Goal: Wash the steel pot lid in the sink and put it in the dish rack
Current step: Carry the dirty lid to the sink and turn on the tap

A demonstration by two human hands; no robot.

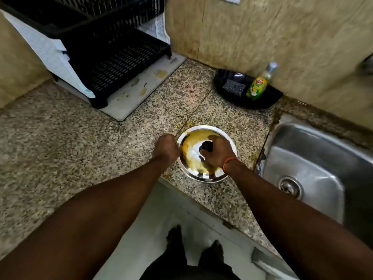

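Observation:
The steel pot lid (193, 138) lies on the granite counter near its front edge, smeared with yellow food, its black knob in the middle. My right hand (219, 153) is closed around that knob. My left hand (167, 148) grips the lid's left rim with curled fingers. The steel sink (314, 162) is to the right, its drain showing. The black dish rack (113, 55) stands at the back left on a white mat.
A black tray (268, 98) at the back wall holds a dark scrub pad (234, 86) and a green dish-soap bottle (260, 82). The granite counter (70, 150) spreads left of the lid. Below the counter edge I see the floor and my feet.

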